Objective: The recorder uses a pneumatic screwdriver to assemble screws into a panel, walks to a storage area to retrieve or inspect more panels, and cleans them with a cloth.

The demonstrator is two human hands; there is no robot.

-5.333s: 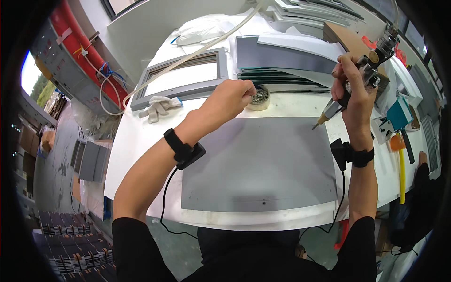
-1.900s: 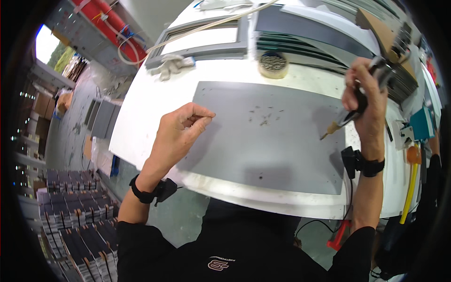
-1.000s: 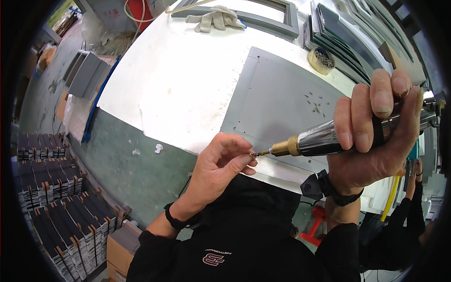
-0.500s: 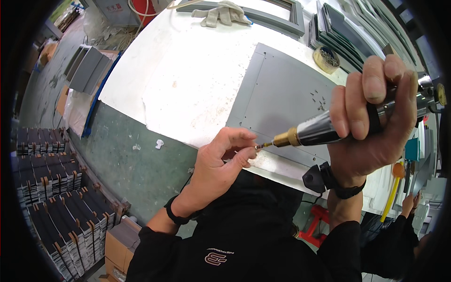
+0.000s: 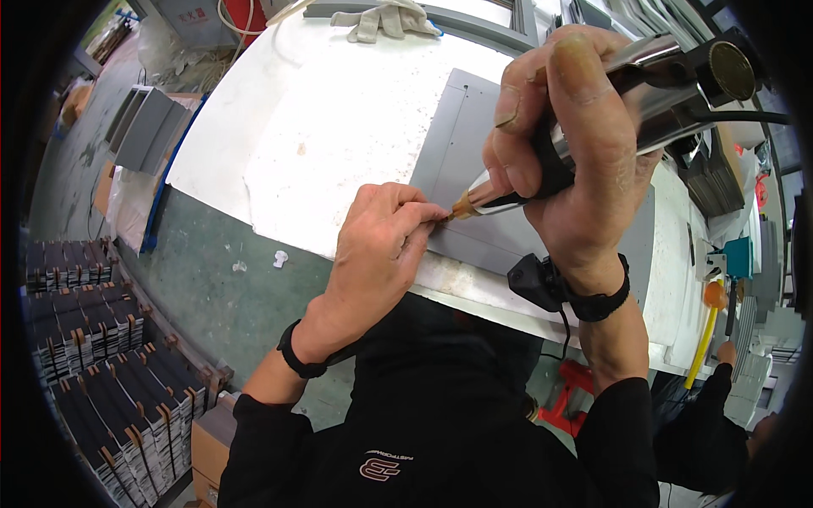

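Note:
A power screwdriver (image 5: 485, 196) with a chrome body and brass-coloured nose is gripped in my right hand (image 5: 584, 144), its fingers wrapped round the barrel. It tilts down to the left, its tip over the near left part of a flat grey metal panel (image 5: 449, 161). At that tip my left hand (image 5: 381, 241) pinches thumb and fingertips together round a small screw, now almost wholly hidden by the fingers. The panel lies on a white-covered table (image 5: 313, 127). My right hand and the driver hide much of the panel.
At the table's far edge lie a work glove (image 5: 385, 21) and a grey frame (image 5: 491, 30). Strapped stacks of dark panels (image 5: 127, 398) and a cardboard box (image 5: 210, 453) stand on the left floor. A black cable (image 5: 745, 117) trails from the driver. Another person (image 5: 699, 440) is at right.
Both hands and the driver have moved farther over the panel, with the tip now at its near left part. My right hand now covers the bowl and loose screws seen before.

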